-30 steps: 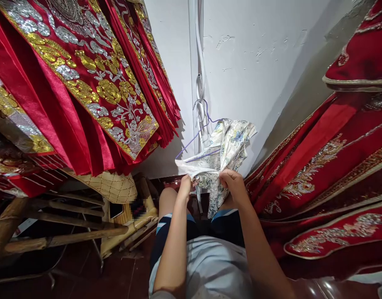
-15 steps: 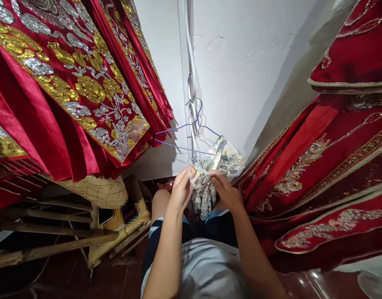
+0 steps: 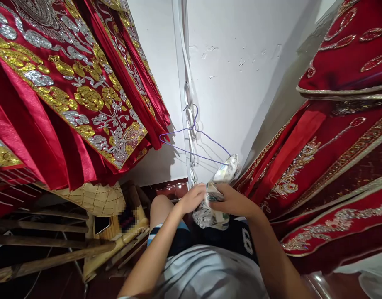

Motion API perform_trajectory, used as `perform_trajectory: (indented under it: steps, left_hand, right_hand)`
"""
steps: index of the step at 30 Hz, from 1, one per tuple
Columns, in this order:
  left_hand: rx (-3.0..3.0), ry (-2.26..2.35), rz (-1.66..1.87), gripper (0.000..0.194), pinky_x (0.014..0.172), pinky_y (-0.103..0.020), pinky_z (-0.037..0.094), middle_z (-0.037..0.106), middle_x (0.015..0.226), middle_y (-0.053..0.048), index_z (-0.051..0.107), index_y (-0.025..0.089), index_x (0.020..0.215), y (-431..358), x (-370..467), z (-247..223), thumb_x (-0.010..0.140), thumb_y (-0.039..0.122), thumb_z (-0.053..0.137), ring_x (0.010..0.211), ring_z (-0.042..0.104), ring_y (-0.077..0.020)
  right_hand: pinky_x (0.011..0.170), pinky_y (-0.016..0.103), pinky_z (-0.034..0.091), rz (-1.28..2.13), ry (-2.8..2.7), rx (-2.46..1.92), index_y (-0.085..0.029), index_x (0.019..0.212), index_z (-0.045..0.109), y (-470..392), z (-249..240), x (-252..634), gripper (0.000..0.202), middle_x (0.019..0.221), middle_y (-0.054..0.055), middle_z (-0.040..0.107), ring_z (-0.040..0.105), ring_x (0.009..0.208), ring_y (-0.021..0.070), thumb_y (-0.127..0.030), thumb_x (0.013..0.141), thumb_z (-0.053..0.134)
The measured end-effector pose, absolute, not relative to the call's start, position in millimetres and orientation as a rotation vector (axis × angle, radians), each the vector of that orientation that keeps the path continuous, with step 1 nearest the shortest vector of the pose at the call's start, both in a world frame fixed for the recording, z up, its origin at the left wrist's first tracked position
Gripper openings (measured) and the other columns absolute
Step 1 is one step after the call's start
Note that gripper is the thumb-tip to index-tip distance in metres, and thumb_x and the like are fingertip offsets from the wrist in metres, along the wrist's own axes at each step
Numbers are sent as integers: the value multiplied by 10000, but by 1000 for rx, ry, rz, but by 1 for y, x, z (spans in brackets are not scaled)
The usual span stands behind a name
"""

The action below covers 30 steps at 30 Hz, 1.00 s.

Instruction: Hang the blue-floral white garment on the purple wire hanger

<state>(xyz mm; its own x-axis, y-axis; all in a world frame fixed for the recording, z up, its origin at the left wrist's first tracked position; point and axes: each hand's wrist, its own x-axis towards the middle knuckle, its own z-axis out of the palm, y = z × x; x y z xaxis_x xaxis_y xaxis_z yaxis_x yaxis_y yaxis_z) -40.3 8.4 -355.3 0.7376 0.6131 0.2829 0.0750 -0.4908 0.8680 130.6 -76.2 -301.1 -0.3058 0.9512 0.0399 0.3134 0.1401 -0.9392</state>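
Observation:
A light patterned cloth (image 3: 226,171) hangs off the right end of a purple wire hanger (image 3: 206,157), and its lower part is bunched over my lap. My left hand (image 3: 193,198) is closed at the left edge of the bunch, fingers bent against the fabric. Wrapped round the gathered cloth from the right is my right hand (image 3: 229,201), its thumb across the front. The hanger's left end is bare, and its hook is up by the white curled metal strip on the wall.
Red embroidered garments (image 3: 91,97) hang at the left, and more red garments (image 3: 302,166) at the right. A wooden chair (image 3: 100,245) with a phone (image 3: 102,225) on it stands at the lower left. Behind the hanger is a white wall (image 3: 234,83).
The cloth has slid down and bunched tighter, and the hanger now tilts lower on the right. Both hands have moved down, the right one now wrapped further round the cloth.

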Motion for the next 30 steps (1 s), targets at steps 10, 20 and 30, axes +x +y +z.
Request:
perform_trajectory:
  steps: [10, 20, 30]
  left_hand:
    - [2446, 983, 358, 382, 722, -301, 371, 635, 663, -45, 626, 225, 639, 34, -130, -382, 898, 490, 531, 701, 581, -230]
    - [2497, 1424, 216, 401, 786, -311, 417, 700, 969, -112, 634, 195, 868, 67, -187, -340, 943, 474, 356, 924, 624, -271]
    - [2193, 1351, 356, 507, 551, -268, 265, 383, 542, 26, 445, 193, 551, 99, -166, -298, 784, 643, 466, 561, 342, -132]
  right_hand:
    - [629, 253, 424, 826, -1633, -1204, -181, 986, 731, -47, -307, 163, 316, 820, 22, 677, 581, 736, 178, -157, 731, 547]
    - [650, 255, 395, 637, -1549, -1257, -186, 819, 642, 89, -348, 141, 169, 705, 0, 594, 512, 680, 157, -238, 733, 506]
    - [535, 253, 198, 401, -1470, -1417, -219, 535, 338, 50, -341, 175, 197, 545, -47, 279, 292, 581, 114, -272, 671, 471]
